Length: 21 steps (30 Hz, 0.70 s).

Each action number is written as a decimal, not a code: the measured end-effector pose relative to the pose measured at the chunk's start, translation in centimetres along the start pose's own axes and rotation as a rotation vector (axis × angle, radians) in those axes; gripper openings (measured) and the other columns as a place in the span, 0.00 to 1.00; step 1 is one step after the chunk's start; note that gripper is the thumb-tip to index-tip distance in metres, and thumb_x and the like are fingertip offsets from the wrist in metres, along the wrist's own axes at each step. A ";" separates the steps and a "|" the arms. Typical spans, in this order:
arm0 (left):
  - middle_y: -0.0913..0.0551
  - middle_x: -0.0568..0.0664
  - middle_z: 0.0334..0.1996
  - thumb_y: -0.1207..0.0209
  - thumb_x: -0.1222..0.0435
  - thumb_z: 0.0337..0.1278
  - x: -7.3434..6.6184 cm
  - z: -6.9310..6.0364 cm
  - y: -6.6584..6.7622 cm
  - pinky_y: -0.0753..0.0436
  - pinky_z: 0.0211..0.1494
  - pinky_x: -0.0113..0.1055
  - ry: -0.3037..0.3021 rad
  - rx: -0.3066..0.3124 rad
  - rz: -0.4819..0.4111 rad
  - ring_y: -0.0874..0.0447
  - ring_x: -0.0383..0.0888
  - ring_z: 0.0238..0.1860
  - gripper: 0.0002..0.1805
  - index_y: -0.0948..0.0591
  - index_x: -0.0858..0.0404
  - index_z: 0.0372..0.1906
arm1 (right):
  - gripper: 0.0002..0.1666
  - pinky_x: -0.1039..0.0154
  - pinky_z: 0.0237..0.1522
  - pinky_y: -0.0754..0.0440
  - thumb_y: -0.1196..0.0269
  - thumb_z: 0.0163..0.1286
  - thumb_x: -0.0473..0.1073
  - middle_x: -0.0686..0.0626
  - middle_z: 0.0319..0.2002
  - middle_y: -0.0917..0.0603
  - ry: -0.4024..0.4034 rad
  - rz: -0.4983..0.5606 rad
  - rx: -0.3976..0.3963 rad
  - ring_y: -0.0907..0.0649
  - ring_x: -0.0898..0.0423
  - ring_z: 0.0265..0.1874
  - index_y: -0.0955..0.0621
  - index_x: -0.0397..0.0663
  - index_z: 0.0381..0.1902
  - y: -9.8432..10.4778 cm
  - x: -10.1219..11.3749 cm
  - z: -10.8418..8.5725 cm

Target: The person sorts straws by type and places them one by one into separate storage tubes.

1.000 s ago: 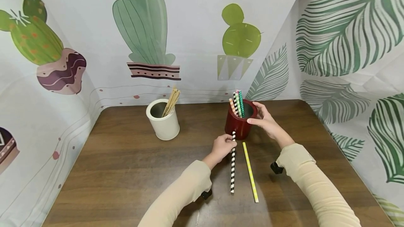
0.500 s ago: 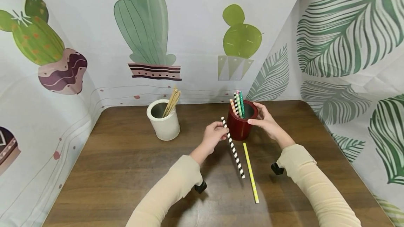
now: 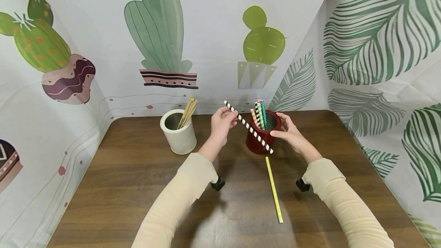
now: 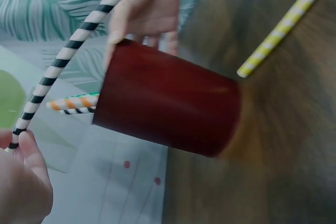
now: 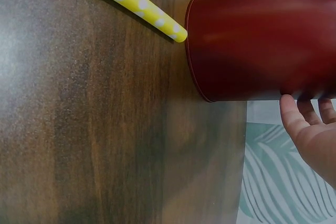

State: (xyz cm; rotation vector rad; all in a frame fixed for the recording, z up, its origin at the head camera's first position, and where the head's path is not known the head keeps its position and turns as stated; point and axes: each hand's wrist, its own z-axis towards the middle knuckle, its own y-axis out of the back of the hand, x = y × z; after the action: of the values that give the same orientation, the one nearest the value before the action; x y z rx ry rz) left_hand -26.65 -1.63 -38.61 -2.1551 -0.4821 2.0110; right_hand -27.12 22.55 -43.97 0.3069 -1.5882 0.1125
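Note:
My left hand pinches a black-and-white striped paper straw near its upper end. The straw is tilted, and in the head view it crosses in front of the dark red cup. In the left wrist view the striped straw is apart from the cup's mouth. My right hand grips the right side of the red cup, thumb at the rim and fingers round the far side. Several patterned straws lean inside that cup. A yellow straw with white dots lies on the table in front of it.
A cream cup with several tan straws stands to the left. Both cups are near the back edge of the wooden table, close to the patterned cloth behind.
My left hand has lifted the striped straw off the table and moved it up and to the left, turning it slantwise beside the red cup. The right hand stays on the cup.

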 end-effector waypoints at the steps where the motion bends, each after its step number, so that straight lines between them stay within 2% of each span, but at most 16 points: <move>1: 0.23 0.44 0.25 0.42 0.72 0.49 -0.3 0.1 0.0 0.24 0.25 0.22 -0.010 -0.016 -0.015 0.24 0.35 0.23 0.09 0.27 0.65 0.37 | 0.44 0.73 0.42 0.26 0.39 0.57 0.35 0.53 0.55 0.38 0.002 0.001 -0.001 0.34 0.58 0.53 0.50 0.54 0.65 0.0 0.0 0.0; 6: 0.24 0.45 0.26 0.43 0.72 0.50 -1.1 0.8 -0.3 0.25 0.25 0.22 -0.049 -0.085 -0.090 0.24 0.35 0.23 0.12 0.28 0.69 0.41 | 0.44 0.73 0.42 0.26 0.39 0.56 0.35 0.55 0.53 0.37 0.009 0.004 -0.001 0.33 0.59 0.51 0.49 0.53 0.65 0.1 -0.1 0.1; 11: 0.25 0.46 0.26 0.43 0.72 0.50 -1.2 1.6 -0.4 0.25 0.25 0.22 -0.063 -0.140 -0.105 0.25 0.34 0.22 0.10 0.28 0.67 0.39 | 0.44 0.73 0.42 0.27 0.39 0.56 0.35 0.55 0.53 0.37 0.007 0.000 -0.004 0.34 0.58 0.52 0.49 0.55 0.65 0.1 -0.1 0.1; 16: 0.25 0.46 0.27 0.43 0.71 0.50 -1.5 2.3 -0.4 0.25 0.27 0.22 -0.091 -0.181 -0.051 0.24 0.35 0.24 0.12 0.28 0.69 0.41 | 0.44 0.73 0.43 0.27 0.39 0.56 0.35 0.54 0.55 0.38 -0.002 -0.006 -0.006 0.35 0.57 0.54 0.49 0.56 0.65 0.0 -0.1 0.1; 21: 0.25 0.47 0.29 0.44 0.71 0.51 -2.2 2.6 -0.8 0.24 0.30 0.24 -0.131 -0.187 0.023 0.23 0.37 0.27 0.15 0.29 0.73 0.44 | 0.44 0.73 0.44 0.28 0.39 0.56 0.35 0.50 0.57 0.39 0.000 -0.008 0.000 0.37 0.53 0.58 0.49 0.55 0.65 0.0 -0.1 0.0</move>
State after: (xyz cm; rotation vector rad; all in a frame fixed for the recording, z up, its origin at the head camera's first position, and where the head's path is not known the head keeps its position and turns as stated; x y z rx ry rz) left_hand -29.48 -1.86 -36.50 -2.1476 -0.6925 2.2102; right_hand -27.16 22.60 -44.01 0.3131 -1.5865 0.1069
